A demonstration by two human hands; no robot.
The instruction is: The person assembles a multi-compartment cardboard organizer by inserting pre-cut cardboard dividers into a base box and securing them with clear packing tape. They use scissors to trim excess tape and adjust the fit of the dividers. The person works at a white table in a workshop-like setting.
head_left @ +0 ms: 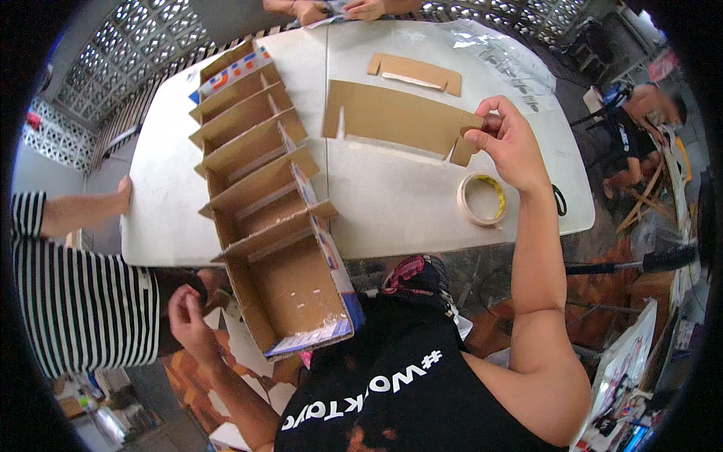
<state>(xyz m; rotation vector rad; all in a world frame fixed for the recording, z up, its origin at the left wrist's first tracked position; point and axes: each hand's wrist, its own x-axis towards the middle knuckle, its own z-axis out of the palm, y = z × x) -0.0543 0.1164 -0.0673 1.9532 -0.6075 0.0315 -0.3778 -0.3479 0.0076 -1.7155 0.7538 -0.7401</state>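
My right hand (508,142) pinches the right end of a long notched cardboard strip (399,120), tilted above the white table. My left hand (190,320) hangs left of the long cardboard box's near end, apart from it, with fingers curled together; whatever they hold, if anything, does not show. The box (290,294) has its near end jutting past the table edge toward my body. Several notched cardboard dividers (260,181) stand across it, making a row of compartments. Beyond the strip lies a smaller notched cardboard piece (418,73). A roll of tape (481,200) rests below my right hand.
A person in a striped shirt (83,301) stands at the left, one hand on the table (166,143). Another person's hands (339,10) are at the far edge. Clear plastic sheeting (501,60) covers the far right corner. Someone sits (640,135) farther right.
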